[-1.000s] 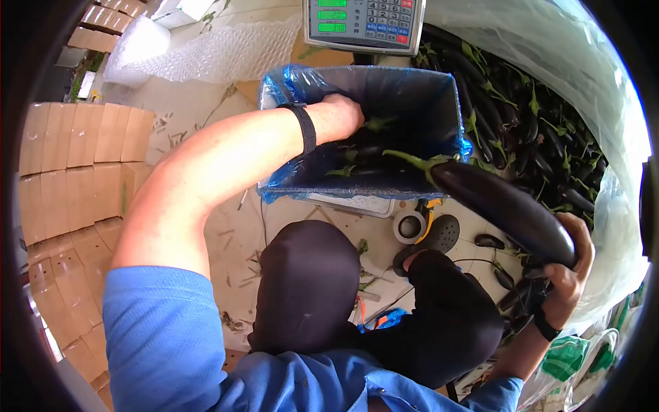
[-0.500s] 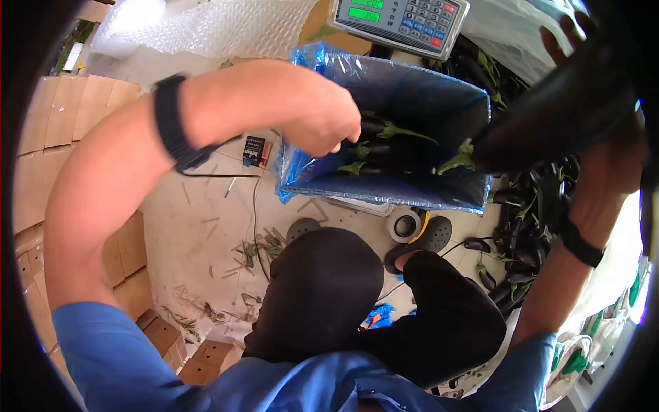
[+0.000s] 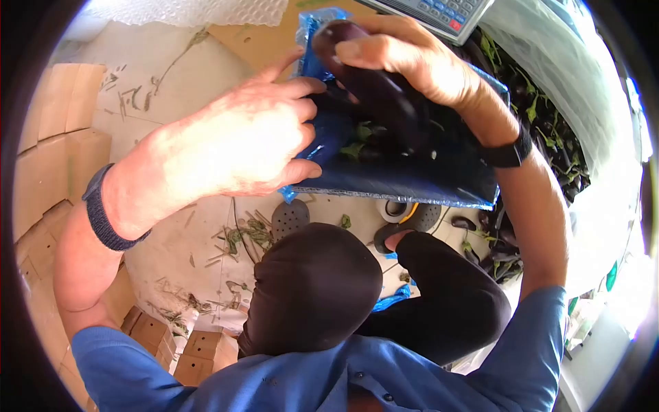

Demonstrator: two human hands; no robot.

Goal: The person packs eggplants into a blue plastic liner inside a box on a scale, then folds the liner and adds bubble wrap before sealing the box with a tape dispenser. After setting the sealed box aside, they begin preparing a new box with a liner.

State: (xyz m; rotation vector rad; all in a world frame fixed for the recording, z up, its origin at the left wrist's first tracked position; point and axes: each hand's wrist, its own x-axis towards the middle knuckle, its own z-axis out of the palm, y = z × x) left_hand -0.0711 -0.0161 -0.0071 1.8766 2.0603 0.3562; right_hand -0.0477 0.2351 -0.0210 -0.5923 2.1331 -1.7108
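Stacked cardboard boxes (image 3: 51,137) are seen at the far left, on a floor strewn with stalks. The left hand (image 3: 233,144), banded at the wrist by a dark strap (image 3: 103,220), is held with its fingers spread and only loosely bent. Nothing is gripped by it. The fingertips are laid against the blue liner (image 3: 316,147) at the near-left corner of the box (image 3: 398,189). Whether they touch the eggplant beside them cannot be told.

The eggplant (image 3: 377,99) is held above the open box, tilted, with its lower end pointed down among the others packed inside. Its upper end is clasped by the right hand (image 3: 412,58), the fingers wrapped over the top and the thumb pressed along the near side.

The fruit is judged firm and fairly heavy for its bulk, but easily bruised. The waxy skin is likely to be slippery, so it is best taken around the thick middle or close to the stalk end, with the whole hand rather than the fingertips. It appears long and slender, a glossy purple so deep it is nearly black, with highlights along its curve.

Further right, a corner of a keypad scale (image 3: 446,10) is seen above the box, and a heap of eggplants (image 3: 549,137) with green calyxes is piled against pale plastic sheeting.
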